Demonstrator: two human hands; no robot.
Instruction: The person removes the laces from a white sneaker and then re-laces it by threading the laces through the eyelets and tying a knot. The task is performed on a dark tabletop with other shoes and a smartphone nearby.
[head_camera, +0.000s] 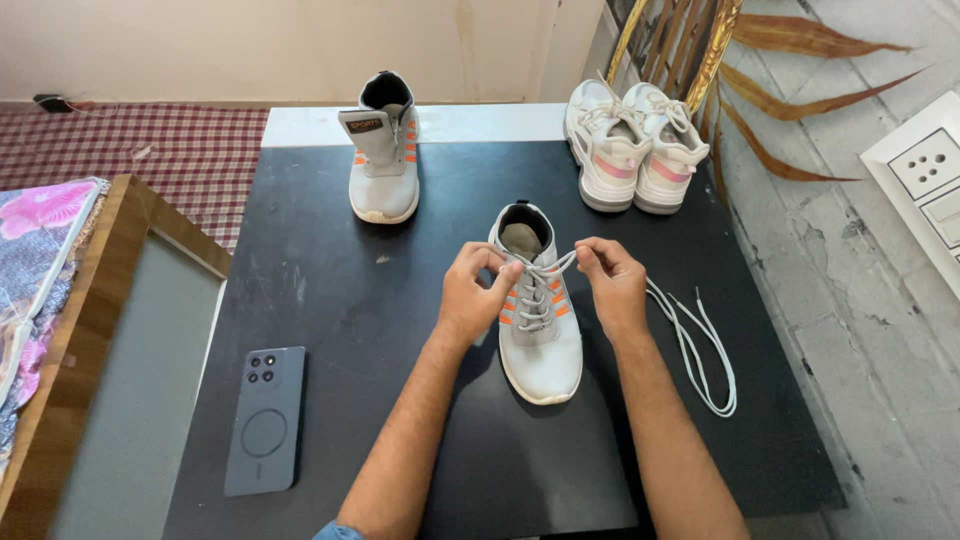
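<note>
A grey sneaker with orange stripes (540, 340) lies on the black table (330, 290), toe toward me. My left hand (472, 296) grips the shoe's left upper edge and pinches the grey lace (545, 270) near the top eyelets. My right hand (612, 280) pinches the other end of that lace, pulled to the right of the shoe's opening. The lace's long free part (700, 350) trails in a loop on the table to the right of my right forearm.
The matching grey sneaker (382, 150) stands at the table's far edge. A pair of white and pink sneakers (632, 145) sits at the back right. A dark phone (266, 420) lies face down at front left. Dried palm leaves (780, 90) and a wall socket (925, 165) are on the right.
</note>
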